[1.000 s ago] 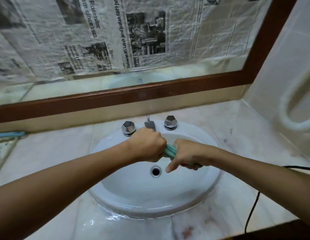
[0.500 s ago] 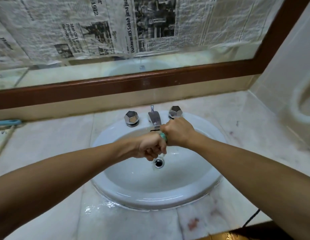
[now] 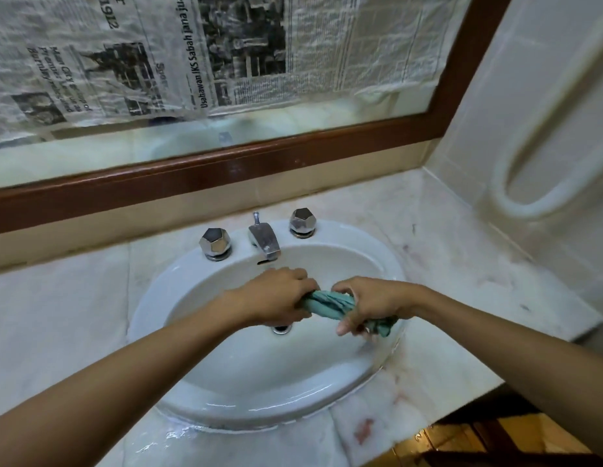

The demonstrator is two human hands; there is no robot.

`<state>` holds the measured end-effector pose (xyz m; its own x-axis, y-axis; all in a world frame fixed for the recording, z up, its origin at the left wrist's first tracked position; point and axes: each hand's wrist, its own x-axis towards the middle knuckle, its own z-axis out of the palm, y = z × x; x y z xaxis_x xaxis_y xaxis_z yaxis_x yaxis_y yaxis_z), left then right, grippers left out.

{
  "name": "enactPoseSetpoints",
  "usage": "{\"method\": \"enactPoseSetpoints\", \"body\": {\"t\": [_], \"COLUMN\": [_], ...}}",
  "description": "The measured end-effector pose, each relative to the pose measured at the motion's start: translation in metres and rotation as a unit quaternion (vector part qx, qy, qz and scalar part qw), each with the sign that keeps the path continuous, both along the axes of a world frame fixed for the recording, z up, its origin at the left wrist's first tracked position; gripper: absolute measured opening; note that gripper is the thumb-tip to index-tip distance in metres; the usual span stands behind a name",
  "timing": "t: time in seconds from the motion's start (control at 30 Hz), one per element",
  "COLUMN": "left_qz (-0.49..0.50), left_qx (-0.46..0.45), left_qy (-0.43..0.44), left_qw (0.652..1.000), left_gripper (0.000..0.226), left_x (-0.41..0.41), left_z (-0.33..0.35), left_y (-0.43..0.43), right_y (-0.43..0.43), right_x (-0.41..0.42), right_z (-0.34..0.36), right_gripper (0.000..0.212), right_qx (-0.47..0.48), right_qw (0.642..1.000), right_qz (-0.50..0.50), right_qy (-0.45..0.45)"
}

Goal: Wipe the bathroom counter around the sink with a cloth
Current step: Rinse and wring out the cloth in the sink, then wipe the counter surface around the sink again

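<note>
A teal cloth [image 3: 332, 304] is twisted into a roll over the white oval sink [image 3: 266, 396]. My left hand [image 3: 276, 298] grips its left end and my right hand [image 3: 371, 303] grips its right end, with a loose tail hanging below the right fist. Both hands hover above the basin, just in front of the drain [image 3: 281, 329]. The pale marble counter [image 3: 57, 305] surrounds the sink and looks wet along the basin's front rim.
A chrome spout [image 3: 264, 239] and two faceted chrome knobs [image 3: 215, 242] [image 3: 303, 221] stand at the sink's back. Behind them a wood-framed mirror [image 3: 226, 170] is covered with newspaper. A tiled wall [image 3: 546, 129] closes the right side. The counter's front right edge [image 3: 488, 387] drops off.
My hands were pressed close together under the spout; now they have moved apart and toward me, exposing more of the twisted cloth between them. The camera tilted down slightly.
</note>
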<state>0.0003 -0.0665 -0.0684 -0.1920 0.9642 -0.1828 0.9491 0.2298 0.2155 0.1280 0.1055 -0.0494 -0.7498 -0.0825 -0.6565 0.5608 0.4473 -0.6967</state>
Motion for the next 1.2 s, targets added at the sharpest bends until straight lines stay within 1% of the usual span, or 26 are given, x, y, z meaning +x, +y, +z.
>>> {"method": "enactPoseSetpoints", "body": {"t": [0.03,0.07,0.13,0.17,0.2,0.23,0.27,0.3,0.33,0.37,0.43,0.5,0.53,0.57,0.6,0.63,0.67,0.7,0.77,0.8,0.87,0.9,0.93,1.0,1.07,1.2], "left_qz": [-0.037,-0.068,-0.084,-0.077,-0.057,-0.019,0.027,0.069,0.103,0.13,0.164,0.188,0.196,0.206,0.217,0.228,0.239,0.249,0.285,0.303,0.321,0.326,0.329,0.336,0.337,0.341], "left_qx": [0.055,0.107,0.195,0.223,0.232,0.218,0.179,0.132,0.078,0.044,0.046,0.071,0.086,0.101,0.118,0.132,0.141,0.142,0.122,0.116,0.114,0.113,0.111,0.106,0.11,0.11], "left_qy": [0.048,0.074,0.089,0.078,0.065,0.049,0.027,0.004,-0.027,-0.064,-0.132,-0.191,-0.209,-0.216,-0.212,-0.196,-0.175,-0.156,-0.137,-0.13,-0.119,-0.112,-0.105,-0.101,-0.099,-0.107], "left_qw": [0.997,0.989,0.973,0.969,0.969,0.974,0.983,0.989,0.991,0.989,0.977,0.961,0.954,0.949,0.946,0.944,0.945,0.945,0.941,0.937,0.933,0.932,0.932,0.931,0.93,0.928], "left_gripper": [0.036,0.037,0.036,0.039,0.045,0.056,0.068,0.077,0.08,0.08,0.076,0.073,0.073,0.075,0.076,0.075,0.074,0.075,0.073,0.071,0.066,0.066,0.066,0.067,0.065,0.066], "left_x": [-0.002,-0.002,0.005,0.012,0.022,0.033,0.043,0.054,0.063,0.071,0.089,0.103,0.107,0.112,0.115,0.118,0.119,0.12,0.121,0.122,0.124,0.125,0.124,0.126,0.127,0.129], "left_z": [-0.007,-0.015,-0.026,-0.032,-0.04,-0.048,-0.057,-0.067,-0.078,-0.089,-0.101,-0.105,-0.103,-0.102,-0.102,-0.101,-0.102,-0.103,-0.107,-0.11,-0.116,-0.12,-0.122,-0.122,-0.12,-0.118], "left_y": [0.002,0.008,0.014,0.019,0.025,0.031,0.036,0.042,0.047,0.05,0.063,0.082,0.093,0.108,0.123,0.138,0.151,0.162,0.183,0.191,0.197,0.199,0.199,0.199,0.198,0.2], "right_y": [0.003,0.008,0.013,0.017,0.021,0.028,0.038,0.051,0.067,0.085,0.127,0.159,0.166,0.171,0.174,0.175,0.173,0.169,0.169,0.167,0.169,0.177,0.19,0.225,0.27,0.341], "right_x": [0.011,0.025,0.045,0.057,0.07,0.082,0.095,0.107,0.118,0.126,0.138,0.144,0.145,0.145,0.145,0.144,0.142,0.14,0.134,0.131,0.126,0.123,0.117,0.099,0.073,-0.004], "right_z": [-0.002,-0.006,-0.019,-0.024,-0.028,-0.031,-0.034,-0.034,-0.035,-0.037,-0.043,-0.057,-0.068,-0.079,-0.093,-0.104,-0.114,-0.12,-0.131,-0.136,-0.147,-0.152,-0.156,-0.16,-0.16,-0.161], "right_gripper": [0.023,0.023,0.042,0.049,0.051,0.051,0.048,0.042,0.035,0.029,0.036,0.055,0.062,0.067,0.069,0.072,0.079,0.086,0.085,0.083,0.072,0.064,0.059,0.058,0.06,0.056], "right_qx": [-0.091,-0.169,-0.295,-0.342,-0.369,-0.378,-0.364,-0.328,-0.267,-0.176,0.058,0.295,0.365,0.395,0.398,0.394,0.387,0.388,0.407,0.422,0.455,0.462,0.47,0.493,0.515,0.536], "right_qw": [0.995,0.982,0.943,0.92,0.899,0.885,0.878,0.875,0.875,0.878,0.871,0.847,0.847,0.867,0.894,0.912,0.92,0.919,0.904,0.894,0.871,0.866,0.862,0.852,0.84,0.823], "right_qz": [-0.035,-0.076,-0.152,-0.19,-0.232,-0.272,-0.311,-0.355,-0.404,-0.446,-0.483,-0.431,-0.372,-0.291,-0.195,-0.103,-0.042,-0.031,-0.059,-0.052,-0.029,-0.029,-0.033,-0.048,-0.094,-0.166], "right_qy": [-0.02,-0.026,-0.033,-0.036,-0.035,-0.03,-0.025,-0.018,-0.002,0.02,0.065,0.102,0.109,0.093,0.067,0.044,0.04,0.061,0.119,0.14,0.18,0.188,0.19,0.172,0.139,0.091]}}
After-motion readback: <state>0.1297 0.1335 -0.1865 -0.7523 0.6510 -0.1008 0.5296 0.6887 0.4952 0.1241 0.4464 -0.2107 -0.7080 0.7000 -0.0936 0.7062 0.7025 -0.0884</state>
